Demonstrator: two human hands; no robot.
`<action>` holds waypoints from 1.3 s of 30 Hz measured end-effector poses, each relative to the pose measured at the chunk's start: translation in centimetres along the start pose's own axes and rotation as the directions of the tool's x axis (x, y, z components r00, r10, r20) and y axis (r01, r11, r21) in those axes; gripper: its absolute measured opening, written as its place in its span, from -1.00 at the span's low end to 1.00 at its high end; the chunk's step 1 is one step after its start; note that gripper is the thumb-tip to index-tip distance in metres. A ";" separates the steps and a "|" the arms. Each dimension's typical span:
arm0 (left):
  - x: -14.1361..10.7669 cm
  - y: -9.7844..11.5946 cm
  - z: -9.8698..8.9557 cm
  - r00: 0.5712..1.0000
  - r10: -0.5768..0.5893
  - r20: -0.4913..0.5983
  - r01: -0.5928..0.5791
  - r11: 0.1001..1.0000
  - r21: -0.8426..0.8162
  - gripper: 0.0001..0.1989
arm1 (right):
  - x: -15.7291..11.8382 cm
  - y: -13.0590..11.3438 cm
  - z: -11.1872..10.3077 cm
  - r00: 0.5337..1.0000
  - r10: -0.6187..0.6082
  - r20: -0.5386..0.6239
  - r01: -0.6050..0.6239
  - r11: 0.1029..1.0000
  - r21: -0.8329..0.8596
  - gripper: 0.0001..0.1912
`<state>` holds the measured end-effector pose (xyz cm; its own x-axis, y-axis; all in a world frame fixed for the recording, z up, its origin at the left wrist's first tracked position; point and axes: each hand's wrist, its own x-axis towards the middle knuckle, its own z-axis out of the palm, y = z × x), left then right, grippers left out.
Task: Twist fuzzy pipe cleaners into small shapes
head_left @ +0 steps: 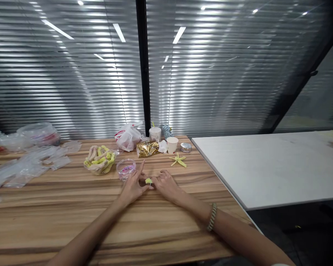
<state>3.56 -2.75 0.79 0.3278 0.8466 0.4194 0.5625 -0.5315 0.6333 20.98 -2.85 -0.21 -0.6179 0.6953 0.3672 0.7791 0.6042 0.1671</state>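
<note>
Wood table (58, 225) takes up most of the near view; a white table (263, 170) stands beside it at right. On the wood: bowl (100, 171) of fuzzy yellow and pale strips, left of centre; white bag (127, 137) at the back; gold packet (147, 148) in front of it. Clear tub (118, 171) with pink-purple bits lies just beside the left hand (133, 188). Paper cup (172, 145), yellow star-like shape (178, 160) and tin (185, 147) sit beyond the right hand (165, 185).

Smallest item: yellow piece (148, 181), between the two hands, over the table. A thin pale-blue strip (150, 182) shows at its right edge; whether it is attached, cannot tell.

Handling (judged): very light, soft, fuzzy, easily squashed; unlikely to slip. Best hold: light fingertip pinch at the edge.

Fingers: left index raised, well apart from the thumb, which lies below the piece; the other left fingers are partly hidden, so a pinch there cannot be confirmed. Right fingers curl inward, tips at the piece's right side; right thumb hidden, grip unclear.
</note>
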 end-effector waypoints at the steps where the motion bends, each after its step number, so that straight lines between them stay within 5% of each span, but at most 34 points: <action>1: 0.0 -0.1 0.1 1.000 -0.006 0.010 0.006 1.000 -0.021 -0.05 | 0.0 0.0 0.0 1.000 0.007 0.008 -0.007 1.000 0.013 -0.83; 14: -0.2 1.8 0.0 0.997 -0.056 0.057 0.077 0.840 -0.538 -0.34 | 0.1 0.5 -1.0 0.929 0.356 0.100 -0.369 0.902 0.223 -0.73; 20: 0.1 2.4 -0.1 0.956 -0.208 0.205 0.286 0.528 -0.800 -0.51 | 0.0 0.8 -0.1 0.950 0.302 -0.085 -0.269 0.923 0.277 -0.75; 23: 0.0 2.4 0.3 0.914 -0.281 0.294 0.381 0.339 -0.860 -0.59 | -0.1 1.2 0.5 0.976 0.078 -0.205 -0.033 0.976 0.213 -0.81; 26: 0.0 2.1 0.3 0.895 -0.324 0.306 0.399 0.276 -0.874 -0.61 | 0.0 1.7 0.6 0.962 -0.100 -0.256 0.128 0.987 0.096 -0.83; 29: 0.1 1.9 0.0 0.892 -0.343 0.293 0.401 0.303 -0.865 -0.60 | 0.0 2.0 0.2 0.964 -0.121 -0.236 0.123 0.992 -0.007 -0.83; 33: 0.1 1.9 -0.2 0.916 -0.321 0.240 0.376 0.484 -0.790 -0.50 | 0.0 1.8 -0.5 0.988 -0.049 -0.147 0.036 0.995 -0.093 -0.82; 36: -0.3 1.8 -0.2 0.977 -0.156 0.143 0.212 0.718 -0.663 -0.45 | 0.0 1.2 -0.5 0.996 -0.002 -0.086 -0.008 0.993 -0.118 -0.81; 39: -1.0 1.6 -0.4 0.989 0.094 0.110 -0.051 0.940 -0.338 -0.55 | 0.0 0.7 -0.2 0.998 0.030 -0.048 -0.035 0.993 -0.117 -0.81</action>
<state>3.85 -4.42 1.65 0.4606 0.7910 0.4027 0.2554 -0.5526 0.7933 21.55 -2.53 0.03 -0.5885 0.6934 0.4158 0.8075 0.5296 0.2597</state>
